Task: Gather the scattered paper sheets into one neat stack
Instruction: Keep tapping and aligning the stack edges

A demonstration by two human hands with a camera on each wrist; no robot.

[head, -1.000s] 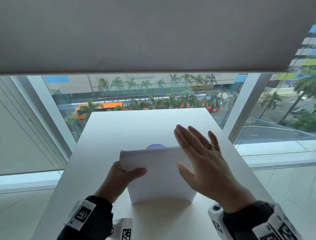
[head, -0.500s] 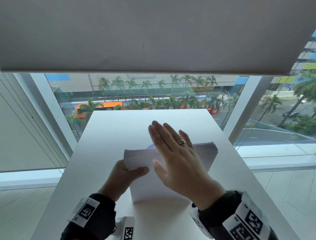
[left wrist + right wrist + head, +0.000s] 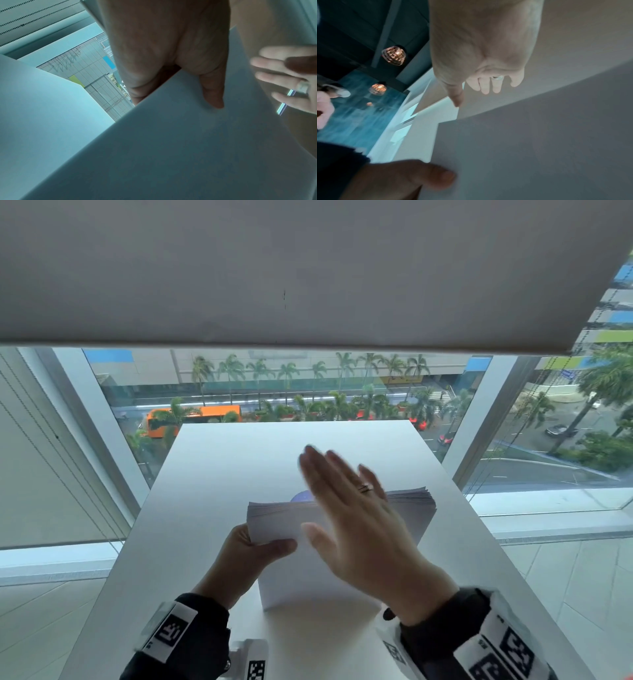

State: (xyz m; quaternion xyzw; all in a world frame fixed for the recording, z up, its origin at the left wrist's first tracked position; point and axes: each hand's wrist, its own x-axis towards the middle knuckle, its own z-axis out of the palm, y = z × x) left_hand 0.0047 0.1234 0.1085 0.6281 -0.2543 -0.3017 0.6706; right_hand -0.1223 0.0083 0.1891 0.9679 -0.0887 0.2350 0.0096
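White paper stack [image 3: 342, 563] stands on edge near the middle of the white table [image 3: 212, 481], pinched at its left edge by the left hand [image 3: 239, 563]. Right hand [image 3: 359, 529], flat and spread, hovers before its face. Squaring looks underway; next, I judge, pat the uneven top edges flush. One stack, two hands; no loose sheets show.

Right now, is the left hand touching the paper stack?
Touching. The left wrist view shows the left hand with its thumb lying flat on the paper stack; the head view shows it gripping the stack's left edge.
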